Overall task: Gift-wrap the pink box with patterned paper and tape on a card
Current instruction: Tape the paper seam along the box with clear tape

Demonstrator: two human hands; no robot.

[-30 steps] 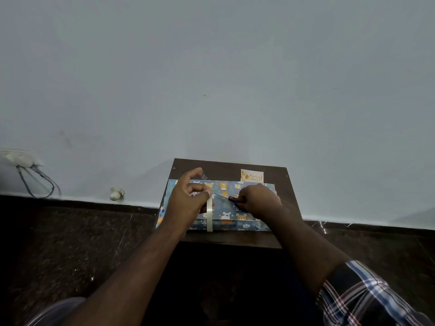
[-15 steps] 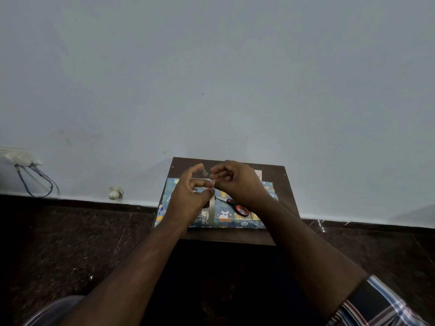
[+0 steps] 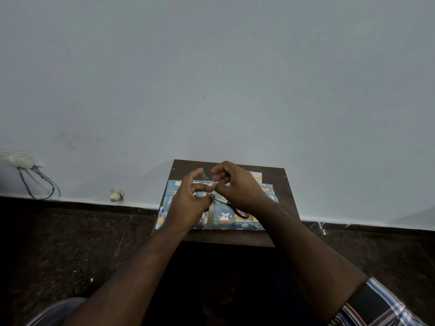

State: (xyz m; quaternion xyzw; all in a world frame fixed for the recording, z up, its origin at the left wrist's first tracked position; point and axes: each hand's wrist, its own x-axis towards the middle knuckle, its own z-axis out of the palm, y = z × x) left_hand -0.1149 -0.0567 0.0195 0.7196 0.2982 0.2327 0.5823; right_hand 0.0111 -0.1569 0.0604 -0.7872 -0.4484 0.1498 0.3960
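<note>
Two bare hands meet above a wrapped box point(image 3: 237, 220) on a small dark bench point(image 3: 280, 184) set against a pale wall point(image 3: 211, 78). The box, covered in blue paper printed with bears and other cartoon animals, lies flat on the bench and fills most of its top.

The left hand point(image 3: 188, 203) hovers over the left half of the box, a tape roll point(image 3: 209, 215) hanging under its fingers, its rim standing on edge just above the paper. The left grip is curled on the roll, with the forefinger raised and a short clear strip of tape point(image 3: 205, 176) lifted between the two hands.

The right hand point(image 3: 237, 187) comes in from the other side, its fingers bent and its thumb and forefinger nearly touching the left fingertips at the strip. Whether the right grip actually pinches the tape cannot be told; the strip is small and glassy.

Scissors point(image 3: 237, 209) with red handles lie on top of the box, partly hidden under the right wrist, blades pointing left toward the roll. A small pale card point(image 3: 256, 176) lies on the bench at the far edge of the box, half covered by the right hand.

A plaid sleeve point(image 3: 381, 307) shows at the lower right. On the wall to the left are a socket with looped wires point(image 3: 37, 182) and, near the dark floor point(image 3: 70, 243), a small white fitting point(image 3: 115, 195).
</note>
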